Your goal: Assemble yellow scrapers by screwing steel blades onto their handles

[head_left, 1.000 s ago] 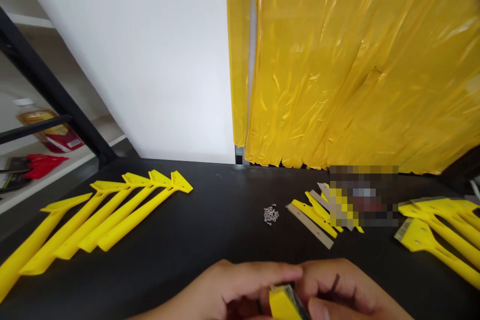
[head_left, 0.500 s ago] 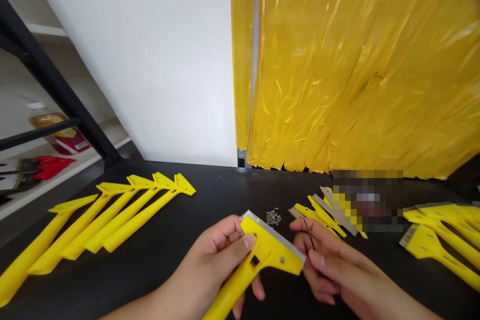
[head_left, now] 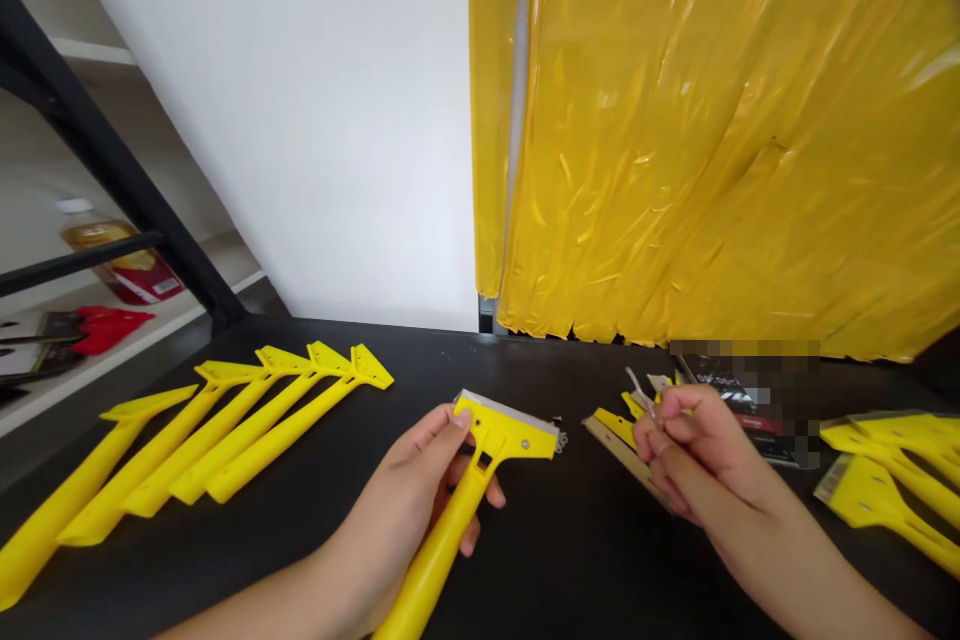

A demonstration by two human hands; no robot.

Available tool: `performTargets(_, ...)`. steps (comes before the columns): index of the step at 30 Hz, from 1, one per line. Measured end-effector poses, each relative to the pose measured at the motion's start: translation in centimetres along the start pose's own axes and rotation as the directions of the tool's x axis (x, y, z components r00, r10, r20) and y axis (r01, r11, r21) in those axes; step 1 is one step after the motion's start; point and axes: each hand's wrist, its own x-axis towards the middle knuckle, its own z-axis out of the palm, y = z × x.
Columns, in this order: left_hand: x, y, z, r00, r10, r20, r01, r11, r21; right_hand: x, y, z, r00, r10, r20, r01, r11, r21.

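Note:
My left hand is closed round the head of a yellow scraper, thumb on the head's left end. A grey metal blade runs along its top edge. One screw sits in the right side of the head; a dark hole shows on the left side. Small loose screws peek out behind the blade's right end, mostly hidden. Pinched in my right hand is a thin metal hex key, its end pointing up left. Beneath that hand lie yellow plates and a blade, partly covered.
Several yellow scraper handles lie in a row on the black table at left. More scrapers with blades lie at right. A dark package, partly blurred, is behind my right hand. Yellow plastic sheeting hangs behind.
The scraper in my left hand has moved up and left, now hiding most of the screws. My right hand has drawn away from its head, right and upward, with the hex key turned.

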Motion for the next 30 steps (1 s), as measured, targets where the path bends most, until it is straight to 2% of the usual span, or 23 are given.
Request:
performTargets(5,0.4,-0.1,-0.3,0.999,-0.009,-0.037,0.007,0.998,-0.065,0.3,-0.6,-1.2,0.994,-0.068,-0.086,0.04,0.955,-0.293)
performTargets(8,0.3,-0.3,-0.5,0.999,0.01,-0.036,-0.013,0.997,-0.071,0.0,-0.4,-1.1,0.995,-0.033,-0.089,0.004,0.951,-0.309)
performTargets(11,0.3,-0.5,-0.6,0.999,0.006,-0.035,-0.008,0.997,-0.074,-0.3,0.1,-0.9,1.0,0.014,0.008,-0.01,0.932,-0.363)
performTargets(13,0.4,-0.5,-0.6,0.999,0.008,-0.039,-0.011,0.997,-0.072,-0.3,0.4,-0.7,0.999,-0.012,0.041,0.028,0.908,-0.417)
performTargets(17,0.3,-0.2,-0.4,0.999,0.007,-0.043,-0.01,0.998,-0.069,0.2,0.7,-1.0,0.993,-0.116,-0.008,0.096,0.86,-0.5)
performTargets(22,0.3,0.2,-0.5,0.998,0.014,-0.054,-0.017,0.998,-0.056,1.1,0.4,-1.9,0.993,-0.114,-0.023,0.084,0.842,-0.533)
performTargets(30,0.6,0.5,-0.9,0.996,0.028,-0.08,-0.034,0.997,-0.074,1.0,-1.0,-2.5,0.985,-0.134,-0.113,0.073,0.898,-0.434)
